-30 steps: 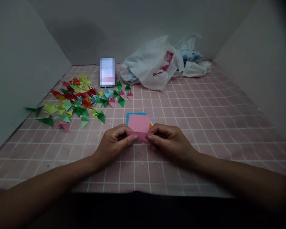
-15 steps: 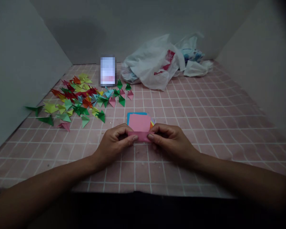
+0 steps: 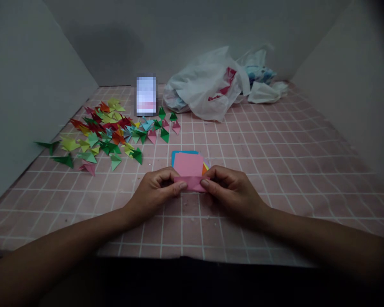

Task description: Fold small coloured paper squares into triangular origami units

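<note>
A narrow folded strip of pink paper [image 3: 192, 183] lies low over the pink checked tablecloth [image 3: 275, 170]. My left hand [image 3: 155, 191] pinches its left end and my right hand [image 3: 228, 189] pinches its right end, fingers curled and thumbs on top. Just behind the strip sits a small stack of coloured paper squares [image 3: 188, 163], pink on top with blue and orange edges showing.
A heap of small folded paper triangles [image 3: 109, 130] in green, yellow, red and pink spreads over the left of the cloth. A blurred upright card or phone [image 3: 146, 95] stands at the back. White plastic bags [image 3: 211, 87] lie at the back right. Grey walls close three sides.
The pink strip has tilted slightly, its right end a little lower and more creased. The view has shifted a touch; both hands stay in place.
</note>
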A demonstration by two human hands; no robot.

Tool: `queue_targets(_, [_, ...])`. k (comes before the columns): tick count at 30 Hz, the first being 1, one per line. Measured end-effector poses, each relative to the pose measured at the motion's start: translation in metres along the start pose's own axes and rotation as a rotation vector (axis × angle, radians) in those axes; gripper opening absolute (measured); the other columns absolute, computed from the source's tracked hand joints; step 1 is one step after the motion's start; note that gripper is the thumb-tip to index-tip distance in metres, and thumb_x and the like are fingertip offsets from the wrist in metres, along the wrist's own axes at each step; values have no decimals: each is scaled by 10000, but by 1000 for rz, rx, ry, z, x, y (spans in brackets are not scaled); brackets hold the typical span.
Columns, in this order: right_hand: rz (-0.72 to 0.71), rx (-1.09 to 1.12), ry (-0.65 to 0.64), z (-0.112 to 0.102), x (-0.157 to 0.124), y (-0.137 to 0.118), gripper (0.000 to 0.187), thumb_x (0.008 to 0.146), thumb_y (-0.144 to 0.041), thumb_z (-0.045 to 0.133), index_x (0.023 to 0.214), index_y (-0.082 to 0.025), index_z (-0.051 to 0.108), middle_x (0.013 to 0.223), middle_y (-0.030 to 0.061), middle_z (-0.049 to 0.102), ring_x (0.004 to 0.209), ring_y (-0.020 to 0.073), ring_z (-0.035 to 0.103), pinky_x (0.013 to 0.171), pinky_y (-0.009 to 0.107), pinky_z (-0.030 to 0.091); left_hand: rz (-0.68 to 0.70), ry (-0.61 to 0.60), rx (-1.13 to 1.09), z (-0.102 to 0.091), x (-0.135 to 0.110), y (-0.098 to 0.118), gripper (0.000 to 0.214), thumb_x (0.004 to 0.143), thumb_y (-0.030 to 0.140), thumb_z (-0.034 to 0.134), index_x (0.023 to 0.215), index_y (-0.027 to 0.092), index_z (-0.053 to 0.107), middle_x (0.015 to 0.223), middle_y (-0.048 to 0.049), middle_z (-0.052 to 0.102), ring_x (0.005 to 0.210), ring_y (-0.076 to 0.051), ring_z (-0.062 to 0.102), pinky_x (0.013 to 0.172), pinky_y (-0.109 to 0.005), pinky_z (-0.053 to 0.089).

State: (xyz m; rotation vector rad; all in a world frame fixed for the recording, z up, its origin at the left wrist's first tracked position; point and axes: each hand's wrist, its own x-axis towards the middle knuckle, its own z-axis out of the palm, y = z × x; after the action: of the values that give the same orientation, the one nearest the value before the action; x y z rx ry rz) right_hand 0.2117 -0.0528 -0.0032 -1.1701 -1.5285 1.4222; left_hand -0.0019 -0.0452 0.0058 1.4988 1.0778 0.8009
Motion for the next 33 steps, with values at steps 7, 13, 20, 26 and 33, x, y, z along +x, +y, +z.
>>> queue_targets(7, [-31,-76,-40,1,1,1,169,887,-282,601,751,-187,575,548,-38,574,462,94,514,458,225,382,16,-11,62,0,-1,-2,167,841,288,681,758,146,651,717,16,573,666,-105,497,623,-237,379])
queue_targets(13, [-144,-203,-125,3,-1,0,156,880,-223,581,736,-171,612,583,-25,573,501,86,491,483,225,363,92,-65,193,1,-2,-1,204,873,281,640,731,140,681,725,-19,641,677,-123,560,640,-255,408])
queue_targets(20, [52,7,-193,3,-1,-1,234,922,-356,578,789,-167,608,556,-25,573,476,92,497,459,225,363,82,-16,204,3,-3,0,236,874,305,613,699,147,627,692,-7,606,640,-115,529,610,-254,400])
queue_targets(26, [127,89,-226,2,1,0,249,896,-385,628,777,-168,596,551,-27,571,470,83,486,450,216,348,63,-5,195,4,-3,1,254,868,323,604,684,148,609,667,2,582,618,-107,504,595,-251,390])
queue_targets(33, [149,111,-234,2,2,1,294,872,-435,656,763,-172,582,545,-34,547,470,82,458,446,221,315,78,4,187,4,-3,0,239,869,304,613,689,147,624,660,4,584,605,-101,498,578,-243,385])
